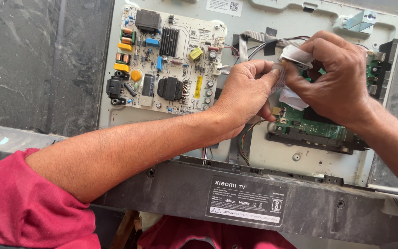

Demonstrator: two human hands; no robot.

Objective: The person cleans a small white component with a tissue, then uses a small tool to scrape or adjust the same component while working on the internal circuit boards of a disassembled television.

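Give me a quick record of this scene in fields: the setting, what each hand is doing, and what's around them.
Setting: opened back of a flat television, metal chassis exposed
Left hand: pinching a white flat ribbon cable
Right hand: gripping the same cable from above
Under the hands: green circuit board
To the left: pale power board with black heat sink, yellow and blue parts
Also there: coloured wires, black bottom bezel
Sleeves: red

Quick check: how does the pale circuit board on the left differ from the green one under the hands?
The pale circuit board lies fully exposed; the green circuit board is partly covered by the left hand and right hand. The pale one carries bulky parts, a black finned block and yellow pieces; the green one looks flatter. The pale one shows more area. Both sit on the same grey metal back panel.
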